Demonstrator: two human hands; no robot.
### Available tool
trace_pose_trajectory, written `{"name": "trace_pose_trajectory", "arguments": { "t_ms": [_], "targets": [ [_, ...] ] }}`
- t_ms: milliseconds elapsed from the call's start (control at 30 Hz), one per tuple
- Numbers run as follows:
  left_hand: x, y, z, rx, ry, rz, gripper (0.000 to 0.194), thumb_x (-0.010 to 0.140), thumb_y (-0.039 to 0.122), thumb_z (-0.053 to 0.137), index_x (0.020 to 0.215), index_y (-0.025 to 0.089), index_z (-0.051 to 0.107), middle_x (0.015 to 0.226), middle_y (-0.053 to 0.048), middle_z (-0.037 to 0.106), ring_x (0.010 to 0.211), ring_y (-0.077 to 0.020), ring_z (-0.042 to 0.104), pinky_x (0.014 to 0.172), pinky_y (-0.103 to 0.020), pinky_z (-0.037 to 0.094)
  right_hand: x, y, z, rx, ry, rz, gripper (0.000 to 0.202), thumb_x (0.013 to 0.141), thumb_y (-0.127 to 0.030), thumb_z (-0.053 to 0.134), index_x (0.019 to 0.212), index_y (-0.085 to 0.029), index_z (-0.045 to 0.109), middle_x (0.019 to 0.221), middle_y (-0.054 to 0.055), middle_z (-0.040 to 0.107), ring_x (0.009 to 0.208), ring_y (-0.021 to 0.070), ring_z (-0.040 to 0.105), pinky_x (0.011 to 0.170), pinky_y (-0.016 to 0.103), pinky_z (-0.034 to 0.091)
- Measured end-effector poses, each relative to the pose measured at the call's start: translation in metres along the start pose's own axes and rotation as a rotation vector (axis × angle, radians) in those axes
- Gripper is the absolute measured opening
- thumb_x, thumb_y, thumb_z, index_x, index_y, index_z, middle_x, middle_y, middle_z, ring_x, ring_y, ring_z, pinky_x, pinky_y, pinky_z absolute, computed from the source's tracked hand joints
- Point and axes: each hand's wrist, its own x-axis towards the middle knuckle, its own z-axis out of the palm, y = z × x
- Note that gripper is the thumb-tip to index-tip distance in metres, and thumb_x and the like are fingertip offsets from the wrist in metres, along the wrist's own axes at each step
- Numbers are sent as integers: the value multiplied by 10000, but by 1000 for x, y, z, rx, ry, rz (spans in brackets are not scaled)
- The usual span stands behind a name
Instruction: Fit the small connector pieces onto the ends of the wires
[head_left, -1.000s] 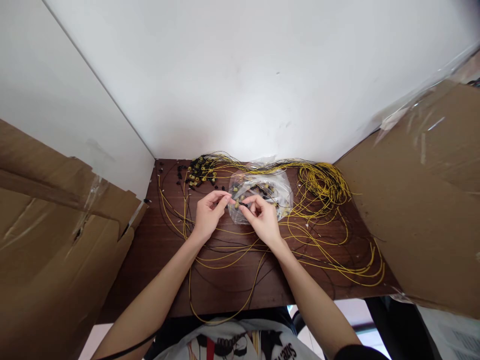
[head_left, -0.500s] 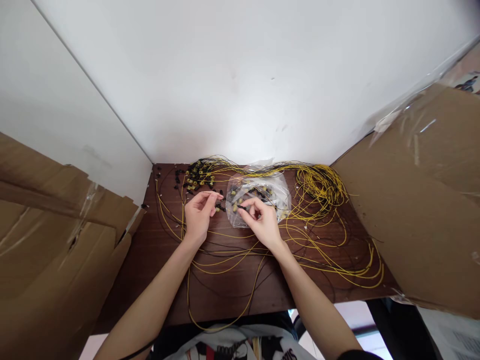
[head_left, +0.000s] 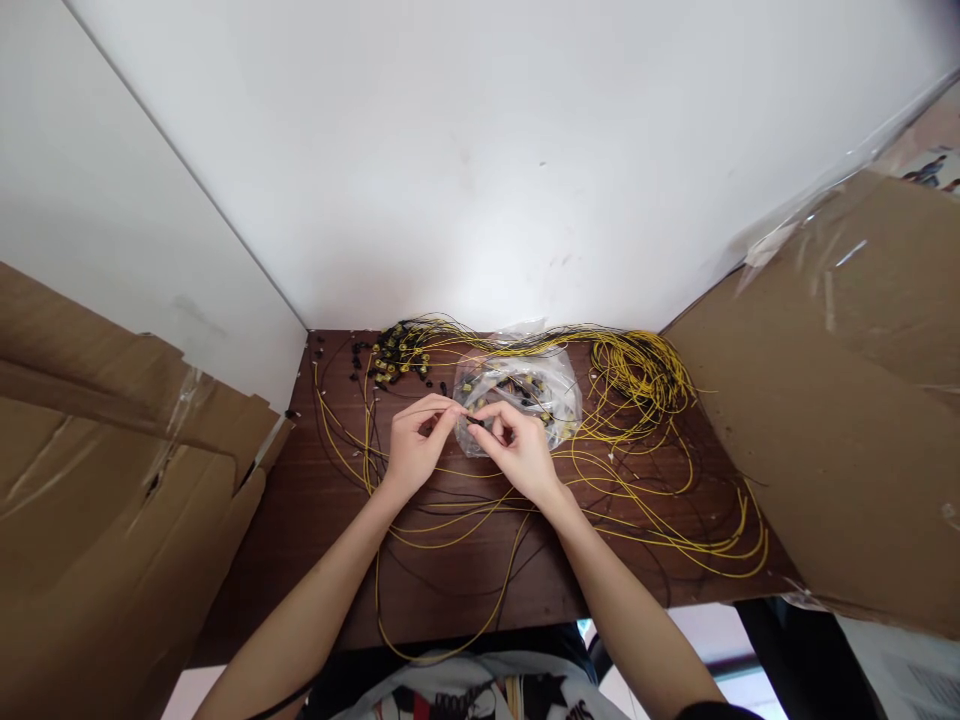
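Note:
My right hand (head_left: 517, 445) pinches a small black connector piece (head_left: 475, 421) between thumb and forefinger. From the left, my left hand (head_left: 420, 437) meets it with thumb and fingertips pressed together, seemingly on a thin wire end, mostly hidden by the fingers. Both hands' fingertips almost touch over the near left part of a clear plastic bag (head_left: 566, 385), which holds small black and yellow parts. Yellow and black wires (head_left: 450, 545) run beneath both wrists across the dark brown table.
A bundle of wires with black and yellow ends (head_left: 397, 355) lies along the back, leading to a coiled heap (head_left: 645, 375) at right. Cardboard panels (head_left: 840, 400) flank both sides, and a white wall (head_left: 480, 180) rises behind the brown tabletop (head_left: 300, 560).
My left hand has moved right, bringing its fingertips up to the black piece in my right hand. The right hand has shifted only slightly. The gap between the hands has closed.

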Motion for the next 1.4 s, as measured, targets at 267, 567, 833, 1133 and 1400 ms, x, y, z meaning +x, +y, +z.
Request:
{"name": "trace_pose_trajectory", "arguments": {
  "t_ms": [267, 567, 833, 1133, 1400],
  "targets": [
    [9, -7, -4, -429, 345, -287, 222, 761, 334, 624, 694, 124, 648, 780, -65, 649, 487, -53, 396, 419, -187, 319, 3, 5, -7, -7, 91, 13, 174, 797, -324, 582, 864, -167, 615, 504, -79, 343, 457, 75, 338, 509, 196, 309],
    [3, -4, -2, -150, -45, -236, 253, 812, 361, 561, 858, 152, 696, 795, -56, 672, 485, -78, 461, 487, -219, 379, 1, 4, -1, -7, 49, 10, 167, 799, -316, 574, 862, -169, 621, 504, -77, 335, 454, 74, 340, 505, 196, 310],
    [-1, 0, 1, 31, -114, -28, 221, 831, 292, 532, 777, 170, 709, 767, -64, 656, 682, -150, 578, 586, -233, 408, 0, 0, -1, -18, 3, 0, 176, 802, -324, 559, 872, -173, 617, 504, -76, 343, 453, 75, 339, 501, 198, 307],
    [7, -9, -4, -298, 242, -255, 256, 814, 341, 556, 722, 134, 676, 688, -47, 632, 487, -78, 459, 457, -213, 362, 4, 5, -9, -21, 55, 8, 146, 789, -303, 559, 840, -169, 586, 503, -81, 334, 451, 77, 340, 506, 202, 313],
    [4, -4, -2, -268, -27, -292, 233, 756, 341, 632, 867, 146, 693, 749, -48, 675, 468, -70, 480, 502, -223, 432, 2, 4, -6, -33, 27, -7, 183, 812, -338, 554, 869, -175, 616, 504, -75, 340, 452, 78, 337, 506, 203, 307]
  ]
}}
